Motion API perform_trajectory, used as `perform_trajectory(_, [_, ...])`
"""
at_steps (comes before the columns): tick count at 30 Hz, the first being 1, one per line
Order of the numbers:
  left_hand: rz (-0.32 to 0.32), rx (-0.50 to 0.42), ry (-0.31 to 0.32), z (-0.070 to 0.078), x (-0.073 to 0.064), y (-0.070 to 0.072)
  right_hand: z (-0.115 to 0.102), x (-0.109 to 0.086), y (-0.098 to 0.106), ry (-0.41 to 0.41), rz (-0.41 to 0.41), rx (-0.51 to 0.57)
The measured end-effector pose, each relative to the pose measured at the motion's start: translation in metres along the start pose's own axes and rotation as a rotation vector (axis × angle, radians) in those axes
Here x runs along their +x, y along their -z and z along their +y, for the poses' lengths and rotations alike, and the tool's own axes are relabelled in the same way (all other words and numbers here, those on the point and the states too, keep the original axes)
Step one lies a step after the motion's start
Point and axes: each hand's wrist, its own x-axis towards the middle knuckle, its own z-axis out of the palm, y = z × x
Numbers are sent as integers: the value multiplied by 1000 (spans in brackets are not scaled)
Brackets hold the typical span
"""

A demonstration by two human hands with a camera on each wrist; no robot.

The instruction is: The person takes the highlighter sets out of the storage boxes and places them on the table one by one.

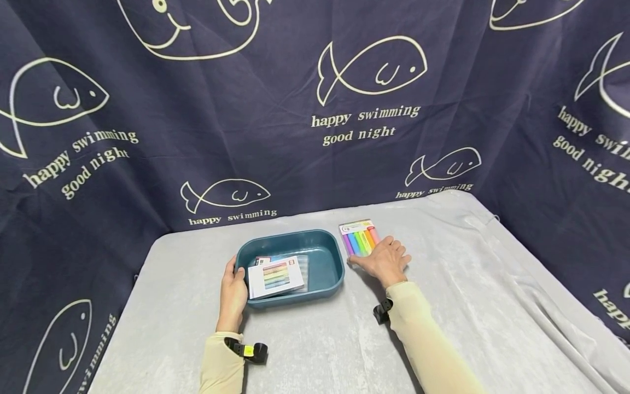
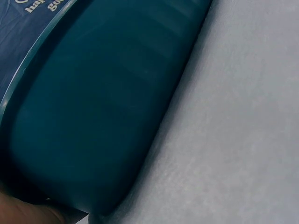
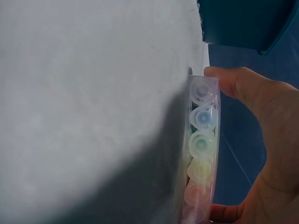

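Note:
A teal plastic bin point(image 1: 322, 251) stands on the table with a white box bearing a striped, multicoloured picture point(image 1: 275, 276) lying inside. My left hand point(image 1: 233, 293) holds the bin's left end, thumb at the rim. In the left wrist view the bin's wall point(image 2: 103, 107) fills much of the frame. Right of the bin lies a clear flat pack of pastel highlighters point(image 1: 361, 241). My right hand point(image 1: 386, 260) grips its near part across the width. In the right wrist view the thumb is at one end of the pack point(image 3: 202, 144) and a finger at the other.
Beneath the white box are other flat packs point(image 1: 304, 268), mostly hidden. A grey cloth point(image 1: 315, 350) covers the table, wrinkled on the right side. Dark blue curtains point(image 1: 295, 148) with fish drawings hang behind and at both sides.

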Motion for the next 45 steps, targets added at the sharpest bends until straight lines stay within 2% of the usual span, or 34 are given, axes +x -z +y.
perform_trajectory(15, [0,2,-4,-1,0,1,0,-5,3,10,-56,2])
perform_trajectory(31, [3,2,3,0,0,0,-9,-8,9,121,45,65])
perform_trajectory(36, [3,-6,2,0,0,0,-11,-8,16,155,48,74])
perform_trajectory(45, [3,5,1,-1,1,0,-11,-7,23,167,33,60])
